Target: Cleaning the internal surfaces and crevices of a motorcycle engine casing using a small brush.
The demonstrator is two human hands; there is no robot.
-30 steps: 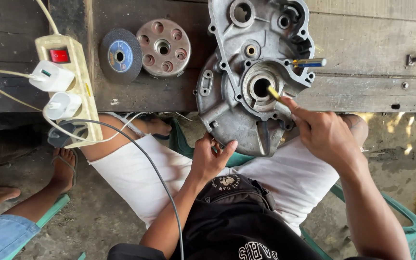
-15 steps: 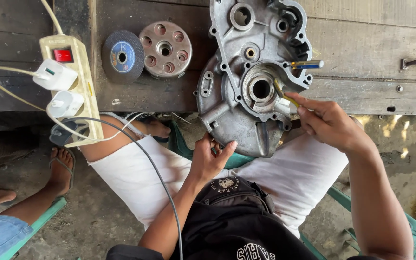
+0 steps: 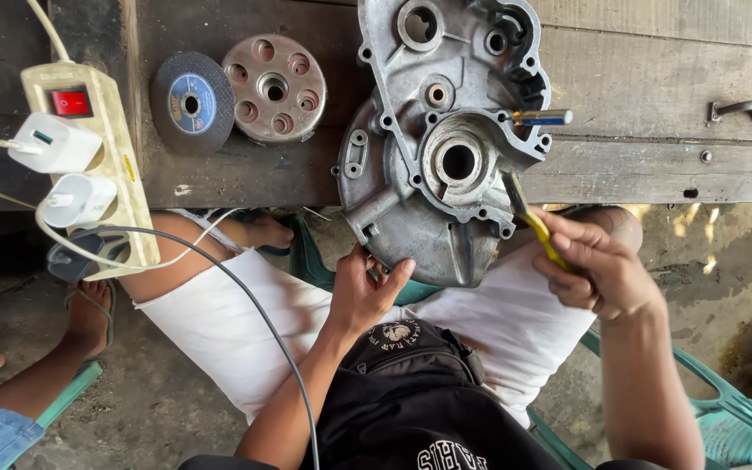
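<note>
I have the grey metal engine case (image 3: 446, 139) lying with its upper part on the wooden bench (image 3: 654, 96) and its lower edge hanging over toward my lap. My left hand (image 3: 367, 292) is closed on that lower edge, thumb up against the rim and fingers curled underneath. My right hand (image 3: 598, 270) is wrapped tight around the yellow handles of a pair of pliers (image 3: 528, 218), whose dark tip points up at the right side of the case, just beside the round bearing hole (image 3: 458, 162); I cannot tell whether the tip touches metal. A blue-handled tool (image 3: 543, 117) pokes out of the case's right edge. To the left on the bench lie a round metal disc with holes (image 3: 273, 88), a dark grinding wheel (image 3: 191, 104) touching it, and a cream power strip (image 3: 89, 165) with white plugs
</note>
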